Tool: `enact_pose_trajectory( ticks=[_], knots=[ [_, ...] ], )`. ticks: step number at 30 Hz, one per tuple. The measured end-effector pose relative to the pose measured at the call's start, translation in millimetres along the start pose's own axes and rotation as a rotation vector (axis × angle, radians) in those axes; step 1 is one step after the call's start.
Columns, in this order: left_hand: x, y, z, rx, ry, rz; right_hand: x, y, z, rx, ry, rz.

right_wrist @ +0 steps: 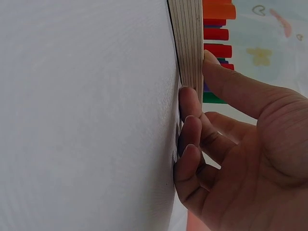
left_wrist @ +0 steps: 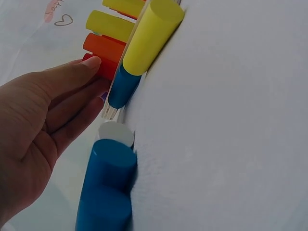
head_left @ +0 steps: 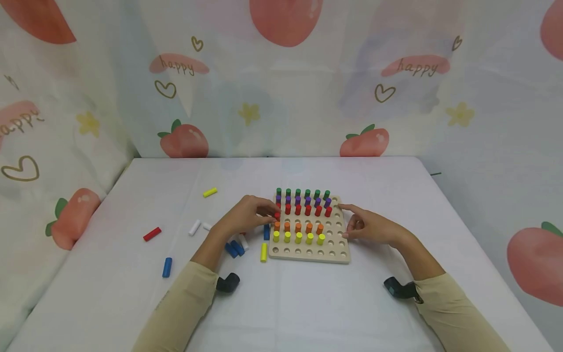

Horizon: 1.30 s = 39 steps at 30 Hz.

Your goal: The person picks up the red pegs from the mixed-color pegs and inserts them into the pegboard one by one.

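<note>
A light wooden pegboard [head_left: 308,255] lies on the table, with rows of green, purple, red, orange and yellow pegs standing in its holes. At its left edge my left hand [head_left: 251,215] pinches a red peg [head_left: 277,215] between thumb and fingers, just in front of the red row [head_left: 308,210]. The left wrist view shows the thumb [left_wrist: 91,63] against the red peg, beside an orange peg [left_wrist: 101,46]; the peg's lower end is hidden. On the opposite side my right hand [head_left: 374,226] grips the board's right edge [right_wrist: 188,43], thumb on top and curled fingers at the side.
Loose pegs lie left of the board: a yellow peg [head_left: 264,253], a blue peg [head_left: 266,232], a pair of blue pegs [head_left: 234,249], white pegs [head_left: 195,227], a red peg [head_left: 152,234], another blue peg [head_left: 167,267] and a farther yellow peg [head_left: 210,192].
</note>
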<state>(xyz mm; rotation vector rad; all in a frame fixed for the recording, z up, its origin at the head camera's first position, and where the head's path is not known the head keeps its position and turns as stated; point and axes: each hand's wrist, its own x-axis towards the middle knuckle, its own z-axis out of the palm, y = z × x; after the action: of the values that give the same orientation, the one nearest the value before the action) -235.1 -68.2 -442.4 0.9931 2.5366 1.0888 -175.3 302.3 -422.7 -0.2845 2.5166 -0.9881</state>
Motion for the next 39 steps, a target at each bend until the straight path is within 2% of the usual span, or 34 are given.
enact_pose_trajectory(
  ticks=[8,13,19,32,39],
  knots=[
    [-12.0,-3.7,-18.0,-0.019,0.001,-0.025,2.6,-3.9,1.2,0.007,-0.003,0.006],
    [-21.9,-6.3,-24.2,-0.006,-0.020,-0.056,4.0,-1.8,1.4,0.007,-0.005,0.007],
    [-32.5,-8.9,-30.5,0.006,-0.012,-0.081,3.4,0.5,2.1,-0.004,0.001,0.005],
    [-67.8,-22.7,-48.3,0.048,0.071,-0.134,-1.0,1.2,3.0,-0.006,0.003,0.011],
    [-88.5,-31.8,-68.4,0.093,0.127,-0.111,-1.2,-1.2,1.0,-0.002,0.005,0.006]
  ],
)
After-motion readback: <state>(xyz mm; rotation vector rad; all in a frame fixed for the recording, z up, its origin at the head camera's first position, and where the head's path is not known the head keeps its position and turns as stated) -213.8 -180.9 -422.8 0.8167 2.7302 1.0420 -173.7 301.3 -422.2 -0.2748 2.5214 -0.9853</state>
